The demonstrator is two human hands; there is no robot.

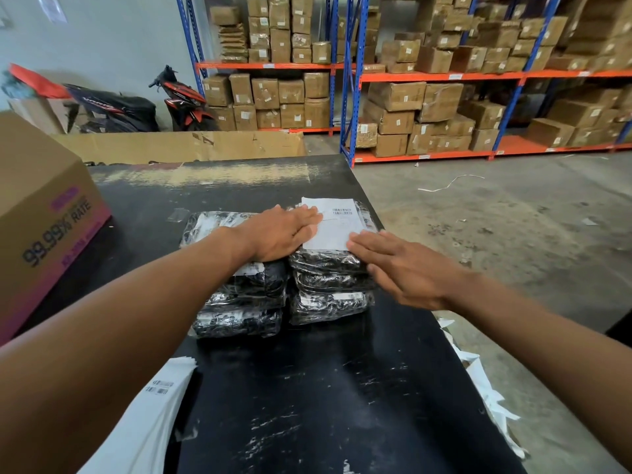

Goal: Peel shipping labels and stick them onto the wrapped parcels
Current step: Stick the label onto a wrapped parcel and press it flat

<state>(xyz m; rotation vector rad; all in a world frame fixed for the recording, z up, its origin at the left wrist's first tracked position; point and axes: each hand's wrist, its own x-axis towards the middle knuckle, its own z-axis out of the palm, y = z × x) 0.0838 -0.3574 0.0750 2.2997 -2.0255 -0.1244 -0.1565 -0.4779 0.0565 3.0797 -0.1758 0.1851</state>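
Head view. We look down on a black, scuffed desk (342, 388) in a warehouse with a bare concrete floor (513, 206). Behind the desk stand blue and orange racks (444, 77) filled with brown cartons. A motorbike (181, 97) is parked by the far wall on the left.

Two stacks of parcels wrapped in black film stand side by side at mid-desk: the left stack (239, 302) and the right stack (328, 285). A white label (337, 224) lies flat on the top parcel of the right stack.

The left hand (280, 234) lies palm down across both stack tops. Its fingers (307, 218) are straight and together, with the tips on the left edge of the label. The right hand (400, 268) reaches in from the right. Its fingers (366, 246) are straight and nearly together, with the tips at the near right corner of the label. Neither hand grips anything.

A sheaf of white labels (147, 415) lies at the near left edge of the desk, partly under the left forearm. A large printed cardboard box (41, 213) stands at the left side. White paper scraps (485, 388) lie on the floor along the right edge of the desk. The left forearm hides part of the left stack.
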